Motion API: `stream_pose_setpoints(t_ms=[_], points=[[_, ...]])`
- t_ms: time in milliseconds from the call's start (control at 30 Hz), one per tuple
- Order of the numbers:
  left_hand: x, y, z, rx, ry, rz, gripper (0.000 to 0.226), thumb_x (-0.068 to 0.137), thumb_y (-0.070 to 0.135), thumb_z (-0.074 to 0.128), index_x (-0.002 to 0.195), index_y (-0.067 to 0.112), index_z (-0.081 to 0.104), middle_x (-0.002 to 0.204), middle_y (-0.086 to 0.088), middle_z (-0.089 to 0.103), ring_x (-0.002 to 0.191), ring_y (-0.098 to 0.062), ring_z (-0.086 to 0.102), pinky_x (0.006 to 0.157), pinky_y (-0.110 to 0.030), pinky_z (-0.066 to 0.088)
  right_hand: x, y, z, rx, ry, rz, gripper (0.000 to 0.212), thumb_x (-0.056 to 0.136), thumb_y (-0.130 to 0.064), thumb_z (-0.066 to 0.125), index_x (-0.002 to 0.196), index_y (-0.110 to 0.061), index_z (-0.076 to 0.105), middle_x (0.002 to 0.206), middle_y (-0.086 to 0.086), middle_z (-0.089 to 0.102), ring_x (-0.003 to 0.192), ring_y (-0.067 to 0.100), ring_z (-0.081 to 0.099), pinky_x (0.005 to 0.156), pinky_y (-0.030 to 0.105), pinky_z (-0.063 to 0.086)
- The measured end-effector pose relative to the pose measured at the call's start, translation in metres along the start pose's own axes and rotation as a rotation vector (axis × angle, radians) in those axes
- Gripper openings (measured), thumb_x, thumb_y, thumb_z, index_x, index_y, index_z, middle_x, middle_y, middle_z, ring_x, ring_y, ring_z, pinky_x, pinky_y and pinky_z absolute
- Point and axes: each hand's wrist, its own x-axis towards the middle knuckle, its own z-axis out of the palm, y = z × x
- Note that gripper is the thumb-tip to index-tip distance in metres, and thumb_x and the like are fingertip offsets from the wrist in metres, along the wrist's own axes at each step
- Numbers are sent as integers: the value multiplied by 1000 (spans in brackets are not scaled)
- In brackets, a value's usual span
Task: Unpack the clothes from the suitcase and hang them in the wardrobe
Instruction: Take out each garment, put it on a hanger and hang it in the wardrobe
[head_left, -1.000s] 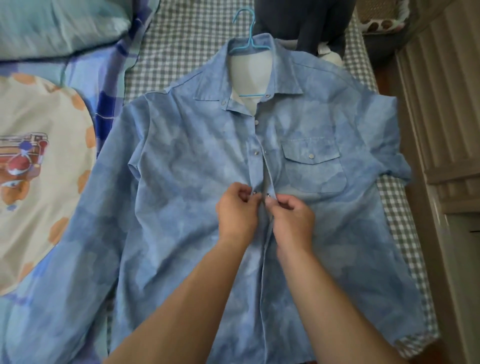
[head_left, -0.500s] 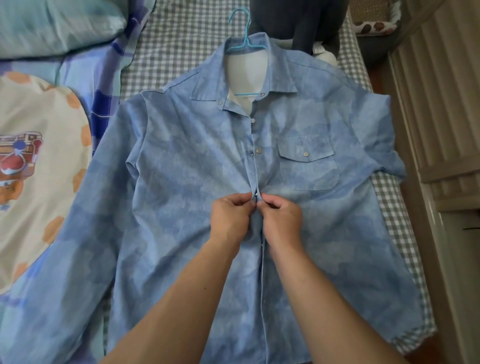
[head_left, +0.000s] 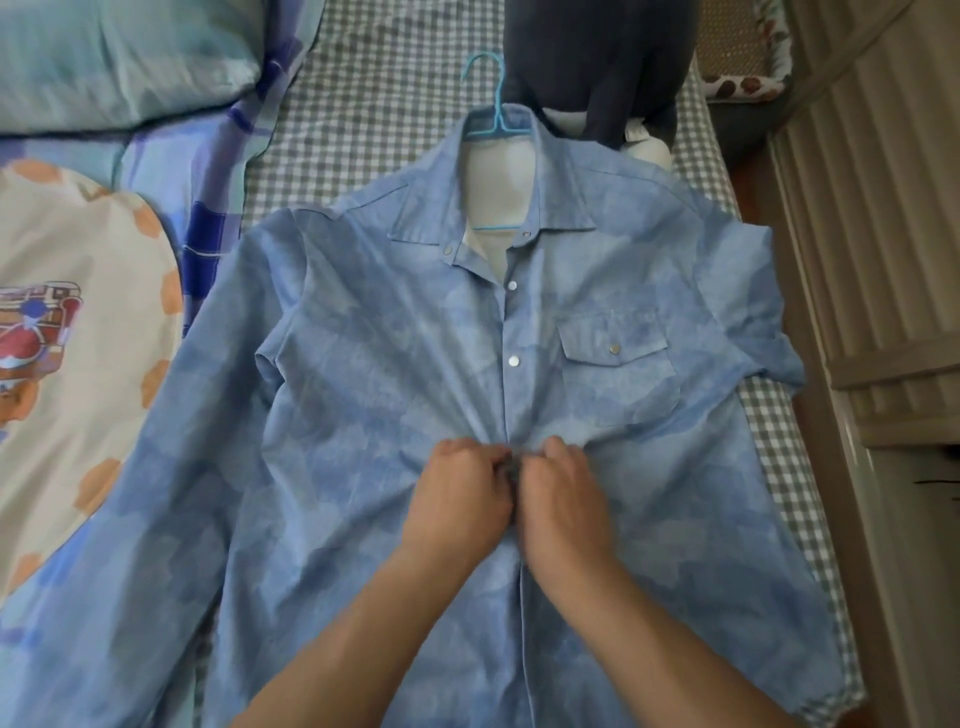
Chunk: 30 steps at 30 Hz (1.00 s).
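A light blue patterned shirt (head_left: 363, 415) lies flat, front up, on the checked bed sheet (head_left: 374, 78). A light blue hanger (head_left: 496, 111) sits inside its collar, hook pointing away from me. Two upper snaps on the placket are closed. My left hand (head_left: 457, 493) and my right hand (head_left: 563, 499) meet at the placket below the chest pocket (head_left: 618, 374). Each hand pinches one edge of the shirt front, knuckles nearly touching. The fabric bunches around my fingers, which hide the snap between them.
A dark garment (head_left: 597, 57) lies at the far end of the bed beyond the collar. A cartoon-print cushion (head_left: 67, 364) and a teal pillow (head_left: 114, 57) lie to the left. A ribbed wooden panel (head_left: 883, 234) runs along the bed's right side.
My two hands have drawn closer together at the placket, bringing the two shirt edges against each other. The fabric around them now puckers. The view has shifted slightly.
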Motion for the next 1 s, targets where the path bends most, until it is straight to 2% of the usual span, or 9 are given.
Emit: stream_pose_setpoints(t_ms=[67, 167, 267, 333, 433, 567, 767, 900, 1000], points=[[2, -22, -10, 341, 131, 134, 44, 90, 36, 47, 131, 28, 62, 135, -12, 57, 128, -35, 49, 101, -48, 46, 7, 5, -6, -16, -60, 51, 17, 94, -14, 55, 104, -15, 69, 108, 6, 56, 108, 30, 54, 84, 39, 48], [12, -66, -42, 610, -44, -193, 62, 99, 61, 28, 158, 45, 19, 166, -7, 19, 149, -36, 20, 113, -59, 29, 41, 2, -14, 82, 215, -35, 9, 87, -13, 65, 95, -11, 66, 99, 8, 56, 93, 30, 55, 78, 40, 47], [13, -67, -66, 810, -178, -336, 63, 97, 64, 32, 156, 43, 23, 151, -5, 37, 130, -34, 39, 96, -50, 42, 91, -4, -14, 117, 190, -153, 21, 87, -16, 66, 106, -7, 61, 108, 9, 55, 101, 31, 52, 85, 40, 45], [27, -40, -73, 799, -184, -260, 44, 99, 48, 45, 139, 30, 52, 132, -6, 50, 120, -33, 49, 90, -42, 46, 118, 0, -5, 71, 19, -90, 37, 89, -31, 67, 116, -8, 57, 117, 10, 54, 111, 31, 49, 91, 40, 43], [70, -2, -55, 229, -20, -188, 23, 100, 24, 48, 108, 13, 67, 108, -13, 62, 102, -37, 60, 84, -44, 51, 136, 4, 12, 74, 31, 40, 38, 86, -36, 69, 109, -10, 56, 115, 10, 56, 111, 32, 50, 86, 40, 44], [122, 15, -6, -224, 55, -455, 23, 98, 27, 54, 110, 7, 56, 113, -17, 63, 110, -37, 58, 90, -42, 47, 141, 9, 10, 410, 96, 352, 14, 88, -18, 60, 101, -13, 60, 103, 10, 66, 102, 34, 60, 75, 36, 42], [128, 15, 37, 103, 225, -418, 36, 93, 35, 67, 110, 7, 54, 118, -16, 53, 111, -36, 54, 88, -43, 46, 129, 25, 8, 1098, 66, 450, 30, 82, 11, 61, 90, -17, 66, 81, -3, 72, 67, -4, 65, 63, 12, 48], [129, 15, 36, 47, 284, -440, 21, 95, 27, 61, 103, 9, 57, 115, -13, 51, 109, -35, 54, 80, -45, 46, 124, 28, 17, 1155, 35, 425, 30, 80, 11, 66, 98, -12, 72, 90, 5, 76, 83, 15, 71, 75, 27, 54], [121, 16, 37, 28, 426, -449, 32, 92, 38, 67, 99, 9, 52, 106, -14, 54, 97, -37, 58, 75, -47, 49, 123, 26, 13, 1244, 110, 447, 14, 86, 0, 71, 96, -10, 72, 82, 3, 74, 71, 9, 66, 66, 18, 52]])
